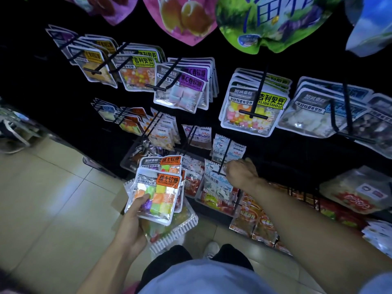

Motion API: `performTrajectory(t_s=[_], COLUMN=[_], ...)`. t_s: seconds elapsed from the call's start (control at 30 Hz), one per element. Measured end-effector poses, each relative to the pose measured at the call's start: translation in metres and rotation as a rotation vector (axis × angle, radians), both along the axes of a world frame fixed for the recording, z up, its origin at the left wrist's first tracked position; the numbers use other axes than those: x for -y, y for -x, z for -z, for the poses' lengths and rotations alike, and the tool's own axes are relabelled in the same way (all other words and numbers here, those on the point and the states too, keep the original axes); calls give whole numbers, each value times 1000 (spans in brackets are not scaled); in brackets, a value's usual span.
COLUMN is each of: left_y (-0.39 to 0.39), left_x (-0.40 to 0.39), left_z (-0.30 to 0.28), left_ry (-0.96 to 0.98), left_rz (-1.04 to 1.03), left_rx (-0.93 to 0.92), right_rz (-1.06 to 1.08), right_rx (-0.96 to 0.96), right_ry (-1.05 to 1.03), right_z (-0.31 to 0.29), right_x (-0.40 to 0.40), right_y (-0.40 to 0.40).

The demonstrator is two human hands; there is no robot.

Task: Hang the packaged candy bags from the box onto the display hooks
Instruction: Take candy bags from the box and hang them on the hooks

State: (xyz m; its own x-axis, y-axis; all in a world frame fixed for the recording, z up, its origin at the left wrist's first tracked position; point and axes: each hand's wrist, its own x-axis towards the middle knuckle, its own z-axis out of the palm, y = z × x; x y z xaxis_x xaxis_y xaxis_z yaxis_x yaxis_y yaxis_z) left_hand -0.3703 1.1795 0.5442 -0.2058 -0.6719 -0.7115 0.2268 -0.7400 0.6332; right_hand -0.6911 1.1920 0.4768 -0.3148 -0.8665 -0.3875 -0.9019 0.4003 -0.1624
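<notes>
Dim aisle light falls on a black pegboard wall [307, 60] hung with rows of candy packets above a pale tiled floor [53, 198]. At the lower row, the person's right hand [240, 174] is curled around the tip of a display hook [222, 161], apparently at the top edge of a blue-and-white candy bag [216, 183]; the fingers face away from the camera, so it cannot be told whether they pinch the bag, the hook or both. Judging by the pose, a packet is being threaded or settled on that peg. The left hand [135, 211] grips a fanned stack of orange-labelled candy bags [158, 187] from below, thumb across the clear window of the front packet, held upright and close to the rack, likely as ready stock for hanging. Beneath that stack sits a white slatted basket [180, 232] with more sweets inside; its far side is covered by the held packets, and no cardboard box can be clearly made out. Further out, full hooks carry a yellow-labelled jelly bean bag [252, 111] and a purple-labelled bag [182, 90]. Larger pouches overhead are cut off by the frame, and red packets [261, 221] at shelf level blur into shadow.
</notes>
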Motion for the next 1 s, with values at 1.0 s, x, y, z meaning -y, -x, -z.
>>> performTrajectory(t_s=[1.0], left_y=[4], left_x=[0], left_z=[7], left_ry=[-57], left_rz=[27], left_rx=[9], right_rz=[295], right_rx=[-43], right_ry=[429], right_z=[-32], right_x=[2], right_y=[15])
